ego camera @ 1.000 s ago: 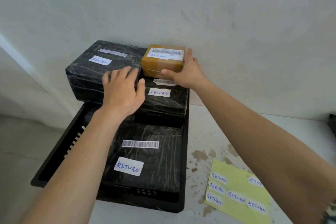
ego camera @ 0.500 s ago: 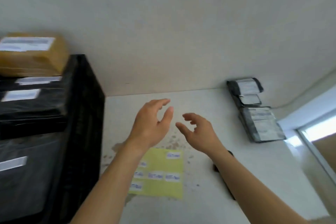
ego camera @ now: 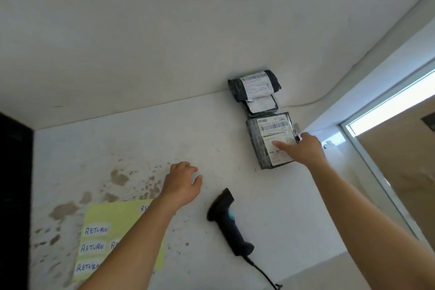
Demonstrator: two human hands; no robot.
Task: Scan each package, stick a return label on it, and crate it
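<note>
Head view: compared with a second ago, both hands have left the black crate (ego camera: 14, 195), now only a dark edge at far left, and the gaze has swung right along the table. Right hand (ego camera: 303, 148) reaches to the nearest grey plastic-wrapped package with a white barcode label (ego camera: 270, 139), fingers extended and touching its top; no closed grip visible. Left hand (ego camera: 181, 183) hovers over the bare table, fingers loosely curled, holding nothing. Judgement: previous parcel crated, next cycle starting with a pickup. Black corded handheld scanner (ego camera: 226, 219) lies between the arms; yellow backing sheet of handwritten RETURN labels (ego camera: 106, 233) sits lower left. Two more dark packages (ego camera: 255, 90) rest against the wall. White table (ego camera: 117, 148) is brown-stained; plain white wall, window at right.
</note>
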